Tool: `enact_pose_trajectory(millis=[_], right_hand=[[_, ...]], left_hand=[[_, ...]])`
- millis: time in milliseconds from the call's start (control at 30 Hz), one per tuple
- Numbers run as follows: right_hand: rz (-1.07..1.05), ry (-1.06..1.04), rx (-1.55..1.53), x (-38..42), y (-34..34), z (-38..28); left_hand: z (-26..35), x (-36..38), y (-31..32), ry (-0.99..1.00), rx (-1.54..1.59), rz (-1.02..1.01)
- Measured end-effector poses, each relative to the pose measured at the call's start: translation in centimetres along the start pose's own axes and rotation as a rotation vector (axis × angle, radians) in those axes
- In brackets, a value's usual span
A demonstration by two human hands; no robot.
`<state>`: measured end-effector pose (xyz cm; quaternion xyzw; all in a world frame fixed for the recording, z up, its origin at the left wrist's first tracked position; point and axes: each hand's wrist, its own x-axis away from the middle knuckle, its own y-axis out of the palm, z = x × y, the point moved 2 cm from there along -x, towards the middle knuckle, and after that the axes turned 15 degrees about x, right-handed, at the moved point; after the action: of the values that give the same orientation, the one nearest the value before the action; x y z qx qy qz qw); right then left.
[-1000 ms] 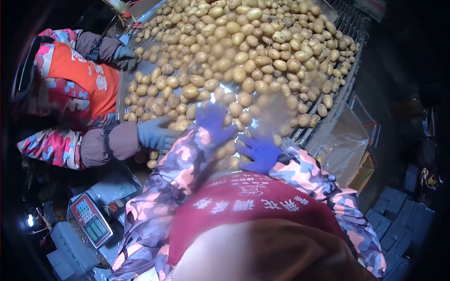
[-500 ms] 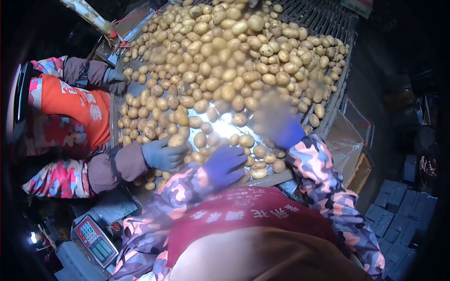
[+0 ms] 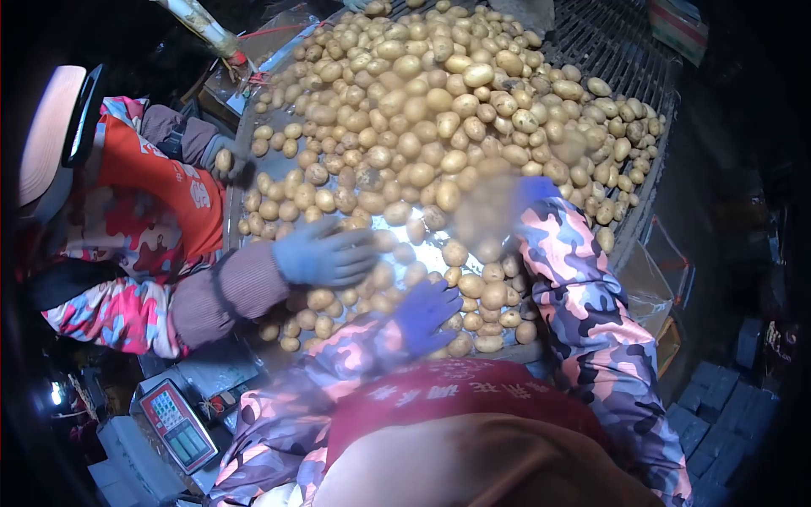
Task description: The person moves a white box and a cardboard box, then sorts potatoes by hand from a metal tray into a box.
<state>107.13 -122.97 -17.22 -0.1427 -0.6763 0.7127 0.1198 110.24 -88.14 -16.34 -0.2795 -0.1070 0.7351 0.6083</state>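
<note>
My left hand (image 3: 427, 318), in a purple glove, rests at the near edge of the potatoes (image 3: 475, 291) with its fingers spread and nothing gripped. My right hand (image 3: 537, 192), also gloved in purple, reaches to the right side of the large potato heap (image 3: 422, 110). A blurred patch covers its fingers, so what they touch or hold is hidden. Between my hands lies a shiny, brightly lit stretch of the sorting table (image 3: 433, 253) with a few loose potatoes on it.
At the left, a co-worker in an orange vest (image 3: 156, 182) stretches a grey-blue glove (image 3: 331, 253) over the potatoes. Their other glove (image 3: 221, 158) holds a potato. A slatted chute (image 3: 604, 42) lies behind the heap. A scale (image 3: 177, 425) stands at lower left, stacked crates (image 3: 714, 422) at lower right.
My right hand has reached farther into the heap. The co-worker's nearer hand has moved right across the potatoes, and a potato now shows in their other hand. The whole view has shifted slightly.
</note>
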Motion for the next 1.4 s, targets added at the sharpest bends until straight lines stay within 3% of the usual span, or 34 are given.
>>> enact_pose_trajectory(millis=[67,167,267,333,367,433,467,500,533,567,600,700,800,900,967,1000,1067,1100,1167,1233,1267,1333,1400], right_hand=[[-0.022,-0.007,-0.028,-0.6,-0.4,0.0],[-0.104,0.001,-0.168,-0.7,-1.9,-0.3],[-0.357,0.152,-0.585,-0.4,-5.6,-0.7],[-0.558,0.286,-0.901,-0.4,-8.0,-0.7],[-0.518,0.25,-0.945,0.4,-6.0,0.1],[-0.442,0.174,-1.035,1.8,-2.4,1.6],[-0.221,0.083,-0.496,3.3,-1.4,0.6],[-0.37,0.277,-0.622,4.5,-5.5,-1.5],[-0.309,0.319,-0.866,5.8,-5.2,-2.2],[-0.244,0.352,-1.11,7.1,-5.0,-2.9],[-0.348,0.504,-1.241,8.8,-6.9,-3.8],[-0.265,0.715,-1.768,12.1,-8.1,-6.5],[-0.249,0.732,-1.988,14.4,-7.2,-7.8],[-0.172,0.106,-1.475,16.1,-4.7,-7.4],[-0.19,0.017,-1.583,16.0,-2.6,-7.2],[-0.063,-0.137,-1.389,15.0,-4.6,-8.1],[-0.541,0.22,-1.931,15.5,-2.2,-8.5],[-0.533,0.199,-1.832,15.0,-3.3,-8.9],[-0.569,0.2,-1.773,13.0,-8.0,-10.3],[-0.711,0.288,-1.99,11.3,-12.2,-11.9],[-0.78,0.286,-2.042,11.3,-12.3,-12.2],[-0.886,0.215,-2.012,11.8,-10.3,-12.4],[-0.833,0.095,-1.907,13.2,-7.0,-12.7]], left_hand=[[-0.1,-0.3,-0.1,0.056,0.03,0.08],[1.7,-3.6,-2.9,-0.022,0.073,0.209],[2.3,-6.1,-6.5,0.024,-0.087,0.207],[1.3,-7.1,-8.3,0.003,-0.237,0.319],[0.7,-7.5,-9.3,-0.007,-0.312,0.374],[-2.6,-7.5,-11.3,-0.118,-0.085,0.539],[-6.9,-6.9,-12.2,-0.142,-0.048,0.649],[-11.1,-6.3,-13.0,-0.16,-0.006,0.759],[-16.0,-5.3,-14.1,-0.151,-0.043,0.899],[-16.5,-4.8,-17.2,-0.263,-0.506,0.794],[-16.2,-4.5,-20.0,-0.368,-0.963,0.655],[-15.6,-5.3,-23.7,-0.684,-0.661,0.505],[-15.8,-7.2,-24.3,-0.804,-0.592,0.395],[-15.6,-7.7,-24.3,-0.853,-0.519,0.35],[-15.5,-7.0,-24.6,-0.885,-0.448,0.354],[-15.3,-6.4,-24.3,-0.893,-0.373,0.382],[-15.3,-5.0,-23.2,-0.89,-0.141,0.482],[-17.5,-3.6,-22.3,-0.832,-0.037,0.59],[-6.7,-6.4,-19.4,-0.619,0.475,0.256],[-2.9,-6.1,-16.0,-0.489,0.234,0.098],[-3.2,-6.1,-15.5,-0.428,0.139,0.195],[-6.9,-6.9,-17.0,-0.562,-0.184,0.24],[-8.3,-8.0,-18.5,-0.665,-0.376,0.236]])
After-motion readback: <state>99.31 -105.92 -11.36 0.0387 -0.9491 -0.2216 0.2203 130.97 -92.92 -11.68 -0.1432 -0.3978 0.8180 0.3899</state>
